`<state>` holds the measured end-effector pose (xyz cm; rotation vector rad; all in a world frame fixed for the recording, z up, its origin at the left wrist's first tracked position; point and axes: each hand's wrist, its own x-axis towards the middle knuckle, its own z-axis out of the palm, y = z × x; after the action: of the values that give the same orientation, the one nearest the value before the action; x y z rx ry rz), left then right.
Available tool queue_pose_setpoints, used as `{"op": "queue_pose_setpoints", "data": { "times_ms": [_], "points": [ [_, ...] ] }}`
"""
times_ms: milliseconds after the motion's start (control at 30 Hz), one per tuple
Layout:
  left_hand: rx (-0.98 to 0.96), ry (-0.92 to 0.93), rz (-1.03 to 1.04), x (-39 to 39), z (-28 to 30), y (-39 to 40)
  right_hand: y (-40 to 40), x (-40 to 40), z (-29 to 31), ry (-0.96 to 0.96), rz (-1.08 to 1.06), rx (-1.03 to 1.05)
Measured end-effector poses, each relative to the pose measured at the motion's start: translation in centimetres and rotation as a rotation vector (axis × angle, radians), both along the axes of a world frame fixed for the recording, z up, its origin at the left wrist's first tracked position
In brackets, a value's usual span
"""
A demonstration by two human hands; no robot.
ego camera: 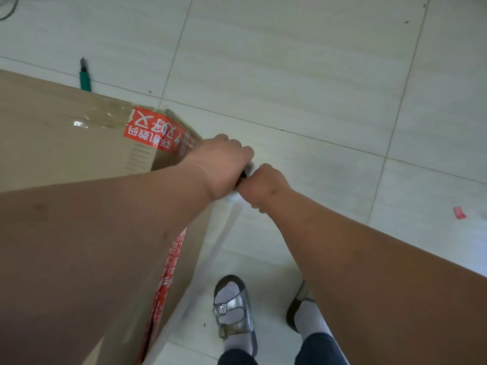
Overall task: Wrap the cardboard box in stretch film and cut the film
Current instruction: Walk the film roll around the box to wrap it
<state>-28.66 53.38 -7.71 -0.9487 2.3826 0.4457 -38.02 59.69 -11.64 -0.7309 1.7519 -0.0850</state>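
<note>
A large cardboard box (pixel 66 143) with red printed tape stands on the floor at the left, film stretched over its top. Just off its right corner, my left hand (pixel 224 167) and my right hand (pixel 266 187) both grip a roll of stretch film (pixel 238 200), which is mostly hidden under them. A clear sheet of film (pixel 224 238) runs from the roll down along the box's near side. A green-handled cutter (pixel 84 77) lies on the floor behind the box.
Pale floor tiles (pixel 316 75) spread to the right and beyond the box. My two feet in sandals (pixel 234 314) stand close to the box's near side. A small red scrap (pixel 459 213) lies far right. A dark cable (pixel 10 6) shows at top left.
</note>
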Motion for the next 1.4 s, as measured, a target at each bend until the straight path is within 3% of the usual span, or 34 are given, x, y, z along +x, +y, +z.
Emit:
{"op": "queue_pose_setpoints", "data": {
  "times_ms": [133,267,400,633,700,767,867,933,1067,1167,1233,1300,1400],
  "points": [
    [0.063,-0.153,0.292,0.6,-1.2,-1.3,-1.6,-0.2,-0.3,-0.105,-0.019,0.03],
    [0.141,-0.348,0.349,0.2,-1.8,-1.8,-2.7,-0.8,0.1,-0.001,0.231,-0.11],
    [0.147,-0.302,0.251,-1.8,-0.5,-2.2,-4.3,-1.6,0.2,0.025,0.391,-0.115],
    [-0.023,-0.144,-0.012,-4.3,-0.4,-6.5,-7.6,-4.1,-0.5,0.068,0.332,-0.175],
    [-0.054,-0.09,0.059,-4.1,-0.8,-7.4,-8.7,-4.4,-0.6,0.051,0.31,-0.165],
    [-0.036,-0.157,0.211,-4.1,-0.9,-8.5,-9.7,-4.9,-0.8,0.016,0.271,-0.105],
    [0.195,-0.378,0.317,-3.6,-1.8,-10.8,-11.0,-5.1,-0.1,0.019,0.332,-0.011],
    [0.265,-0.397,0.318,-3.5,-2.3,-11.7,-11.9,-5.0,0.4,0.079,0.41,-0.068],
    [0.041,-0.288,0.151,-3.1,-1.0,-13.0,-14.7,-4.0,1.4,0.137,0.644,-0.213],
    [-0.079,-0.095,0.025,-2.5,-0.3,-14.8,-16.3,-4.4,2.3,0.079,0.561,-0.24],
    [-0.044,-0.037,0.147,-1.7,-0.3,-16.0,-16.6,-4.8,2.3,0.056,0.451,-0.242],
    [0.07,-0.088,0.417,-1.2,-0.5,-16.9,-17.0,-4.8,1.8,0.049,0.357,-0.201],
    [0.453,-0.25,0.675,-1.0,-1.2,-17.4,-18.6,-4.5,0.9,0.0,0.287,-0.034]
  ]
}}
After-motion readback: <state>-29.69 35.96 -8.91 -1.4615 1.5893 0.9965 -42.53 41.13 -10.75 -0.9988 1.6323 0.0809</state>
